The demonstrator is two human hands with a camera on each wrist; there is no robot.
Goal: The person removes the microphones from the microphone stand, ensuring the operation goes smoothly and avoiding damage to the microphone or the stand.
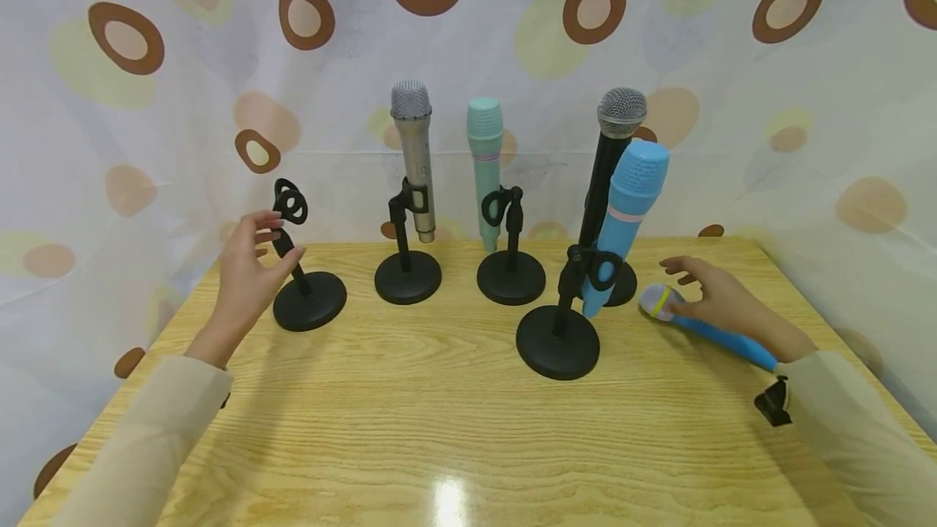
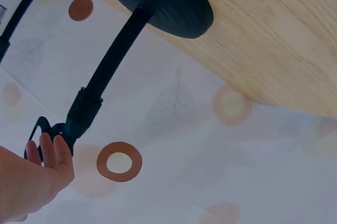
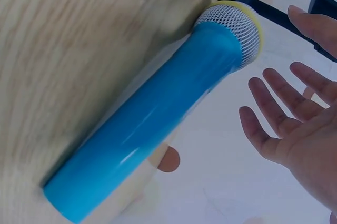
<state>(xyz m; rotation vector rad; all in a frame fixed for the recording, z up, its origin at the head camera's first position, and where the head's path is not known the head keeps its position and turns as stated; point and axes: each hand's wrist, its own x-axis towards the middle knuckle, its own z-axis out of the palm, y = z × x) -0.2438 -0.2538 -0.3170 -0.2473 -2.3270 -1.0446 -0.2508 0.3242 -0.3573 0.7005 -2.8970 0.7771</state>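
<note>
At the left, my left hand (image 1: 249, 267) is beside the upper part of a bare black microphone stand (image 1: 309, 301), thumb and fingers parted. In the left wrist view its fingers (image 2: 63, 155) overlap the stand's clip. My right hand (image 1: 721, 295) is over a blue microphone (image 1: 725, 340) lying on the table, its silver mesh head ringed in yellow. The right wrist view shows the hand's spread fingers (image 3: 274, 113) apart from the microphone's mesh head.
Across the wooden table (image 1: 410, 429) stand a silver microphone (image 1: 419, 161), a mint green microphone (image 1: 485, 153), a black microphone (image 1: 603, 161) and a light blue microphone (image 1: 629, 202), each upright or leaning in a black stand. Patterned cloth (image 1: 512, 47) hangs behind.
</note>
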